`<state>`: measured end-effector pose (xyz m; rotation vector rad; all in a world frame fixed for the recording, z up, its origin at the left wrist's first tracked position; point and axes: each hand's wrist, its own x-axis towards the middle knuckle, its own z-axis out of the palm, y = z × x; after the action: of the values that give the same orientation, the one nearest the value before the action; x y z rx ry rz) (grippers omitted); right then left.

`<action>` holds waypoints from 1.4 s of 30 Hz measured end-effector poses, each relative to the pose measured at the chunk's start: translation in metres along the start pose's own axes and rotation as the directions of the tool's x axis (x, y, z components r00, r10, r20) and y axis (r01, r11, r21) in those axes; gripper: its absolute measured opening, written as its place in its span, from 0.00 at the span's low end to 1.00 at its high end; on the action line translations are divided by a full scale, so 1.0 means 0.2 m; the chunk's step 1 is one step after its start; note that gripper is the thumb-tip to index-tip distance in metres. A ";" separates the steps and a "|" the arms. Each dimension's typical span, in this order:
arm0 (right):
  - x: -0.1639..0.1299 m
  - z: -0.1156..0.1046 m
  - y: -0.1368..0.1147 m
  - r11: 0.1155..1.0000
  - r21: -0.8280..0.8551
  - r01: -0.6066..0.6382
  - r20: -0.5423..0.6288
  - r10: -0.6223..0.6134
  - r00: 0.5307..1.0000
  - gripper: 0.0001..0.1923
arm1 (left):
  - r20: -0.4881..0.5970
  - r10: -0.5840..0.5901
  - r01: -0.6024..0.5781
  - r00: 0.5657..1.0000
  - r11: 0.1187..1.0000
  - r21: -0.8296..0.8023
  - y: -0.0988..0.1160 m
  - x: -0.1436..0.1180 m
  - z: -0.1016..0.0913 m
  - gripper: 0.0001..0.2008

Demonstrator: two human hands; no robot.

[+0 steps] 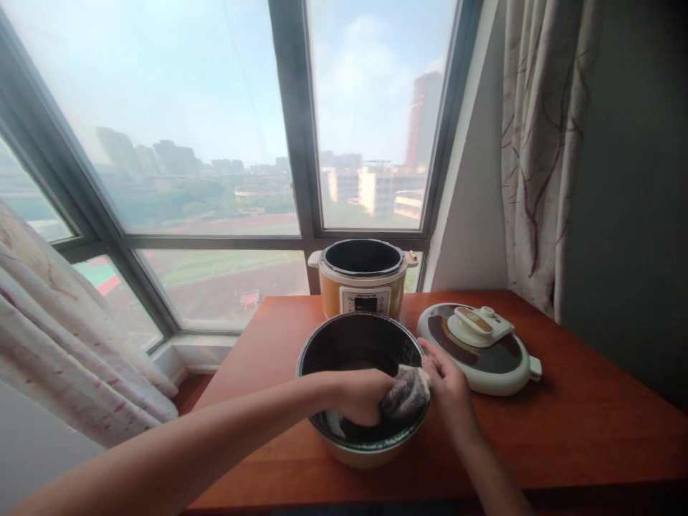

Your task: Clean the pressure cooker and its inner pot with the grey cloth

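Both hands meet at the near rim of the inner pot (360, 344), which sits on the worktop (580, 416) just in front of the cooker base (363, 281). From the head view, my left hand (359, 395) reaches down inside the pot with its grip curled around a dark cloth (407, 393), pressing it against the inner wall on the right side. My right hand (450, 387) rests on the rim beside the cloth, fingers bent over the edge in a closed hold that steadies the pot. To wipe well, I judge that the right hand should keep the pot from turning or sliding while the left drags the cloth along the wall in overlapping passes, working from the rim toward the bottom. The lid (478, 347) lies flat on the worktop just right of the pot, near my right wrist, so I would keep that elbow tucked in. How wet the cloth is, I cannot tell.
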<state>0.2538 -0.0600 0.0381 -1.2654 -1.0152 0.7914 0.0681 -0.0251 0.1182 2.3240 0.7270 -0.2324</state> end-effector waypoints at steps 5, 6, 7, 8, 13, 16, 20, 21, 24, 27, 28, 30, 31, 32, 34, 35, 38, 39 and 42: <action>0.05 -0.02 -0.04 1.000 -0.022 0.013 0.030 -0.012 0.999 0.29 | 0.245 -0.014 -0.008 0.969 0.996 0.087 -0.03 -0.14 -0.10 0.16; 0.05 -0.02 -0.04 1.000 -0.022 0.016 0.037 -0.015 0.999 0.29 | 0.268 -0.024 -0.002 0.963 0.995 0.099 -0.04 -0.15 -0.11 0.15; 0.06 -0.02 -0.04 1.000 -0.020 0.018 0.040 -0.018 0.999 0.29 | 0.285 -0.038 0.005 0.958 0.993 0.114 -0.05 -0.17 -0.12 0.14; 0.06 -0.02 -0.04 1.000 -0.014 0.019 0.040 -0.018 0.999 0.29 | 0.301 -0.051 0.014 0.952 0.992 0.126 -0.06 -0.17 -0.13 0.13; 0.06 -0.01 -0.01 0.998 0.063 -0.032 0.025 0.030 0.999 0.27 | 0.321 -0.069 0.031 0.944 0.992 0.120 -0.03 -0.15 -0.12 0.10; 0.06 0.00 -0.01 0.992 0.109 -0.069 0.034 0.066 0.997 0.28 | 0.299 -0.032 0.002 0.954 0.995 0.097 0.01 -0.11 -0.08 0.08; 0.08 0.00 -0.02 0.982 0.164 -0.098 0.070 0.088 0.994 0.30 | 0.199 -0.007 -0.001 0.980 0.999 0.040 0.07 -0.02 -0.01 0.07; 0.08 0.00 -0.02 0.981 0.167 -0.101 0.075 0.090 0.993 0.30 | 0.159 -0.028 0.026 0.987 1.000 0.015 0.07 0.01 0.01 0.07; 0.09 0.00 -0.01 0.983 0.151 -0.102 0.066 0.093 0.993 0.30 | 0.051 -0.143 0.147 0.988 0.985 -0.095 0.07 0.09 0.07 0.08; 0.09 0.00 0.00 0.987 0.130 -0.094 0.051 0.088 0.995 0.29 | -0.006 -0.306 0.284 0.952 0.892 -0.351 0.04 0.16 0.11 0.09; 0.09 0.00 0.00 0.988 0.126 -0.093 0.056 0.087 0.995 0.29 | -0.016 -0.358 0.308 0.933 0.824 -0.476 0.02 0.19 0.12 0.11; 0.10 -0.01 -0.01 0.988 0.124 -0.093 0.092 0.082 0.992 0.28 | -0.053 -0.455 0.282 0.889 0.634 -0.720 -0.01 0.23 0.13 0.13; 0.10 -0.02 -0.01 0.988 0.124 -0.093 0.118 0.079 0.990 0.27 | -0.082 -0.495 0.237 0.865 0.548 -0.803 -0.02 0.24 0.13 0.13; 0.10 -0.02 -0.01 0.988 0.122 -0.092 0.142 0.074 0.987 0.27 | -0.119 -0.528 0.183 0.841 0.484 -0.855 -0.04 0.26 0.12 0.13; 0.10 -0.03 -0.02 0.991 0.111 -0.080 0.165 0.061 0.984 0.27 | -0.189 -0.589 0.105 0.786 0.428 -0.898 -0.05 0.28 0.11 0.13; 0.10 -0.03 -0.03 0.992 0.105 -0.073 0.166 0.055 0.985 0.28 | -0.213 -0.611 0.087 0.762 0.423 -0.902 -0.04 0.28 0.10 0.14; 0.10 -0.03 -0.03 0.993 0.106 -0.058 0.151 0.042 0.988 0.28 | -0.252 -0.635 0.056 0.731 0.423 -0.904 0.00 0.29 0.11 0.22; 0.10 -0.03 -0.03 0.992 0.114 -0.057 0.140 0.041 0.989 0.28 | -0.258 -0.621 0.047 0.740 0.430 -0.902 0.02 0.29 0.11 0.25; 0.10 -0.01 -0.03 0.988 0.145 -0.062 0.104 0.047 0.993 0.27 | -0.251 -0.510 0.032 0.823 0.482 -0.876 0.05 0.27 0.13 0.35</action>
<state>0.2627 -0.0436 0.0473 -1.1394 -0.9866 0.9630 0.1196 -0.0255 0.0853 1.2573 1.1573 0.5196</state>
